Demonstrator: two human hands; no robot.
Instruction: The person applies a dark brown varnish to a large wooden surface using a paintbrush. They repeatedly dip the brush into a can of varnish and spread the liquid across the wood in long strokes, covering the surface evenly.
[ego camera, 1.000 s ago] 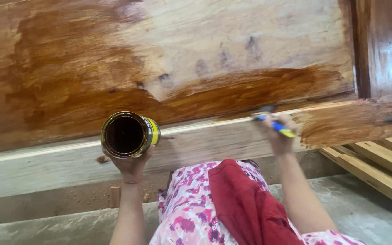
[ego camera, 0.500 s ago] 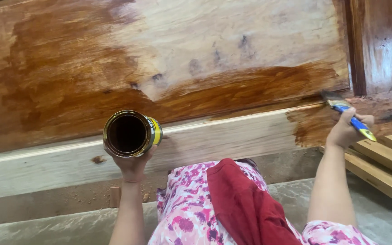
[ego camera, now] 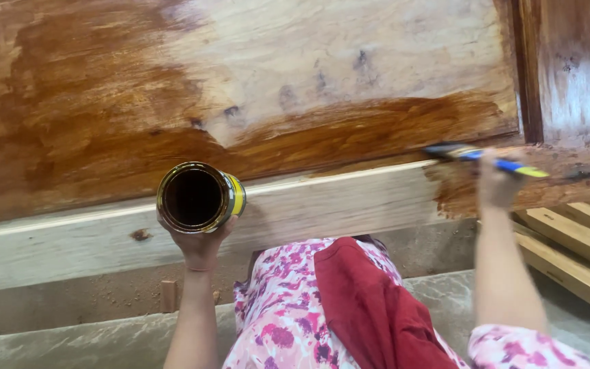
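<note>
Holding is observed at both hands. An open tin of dark stain [ego camera: 199, 197] is cupped from below by the left hand [ego camera: 198, 240], fingers wrapped round its underside; the tin is tipped so that its round mouth faces the camera, its long axis running roughly toward the viewer, with a yellow band seen on its right flank. It is held in front of the pale, unstained lower rail [ego camera: 104, 239] of a large wooden panel [ego camera: 274, 82]. The right hand [ego camera: 496, 186] is closed round a paintbrush [ego camera: 486, 158] with a blue and yellow handle. The brush lies nearly level, long axis left to right with a slight downward slope to the right; the dark bristle end points left, the yellow handle tip right. The bristles are set against the wet brown patch at the rail's right end, just below the panel's stained lower edge. Slatted pale boards [ego camera: 582, 239] are noted at lower right
</note>
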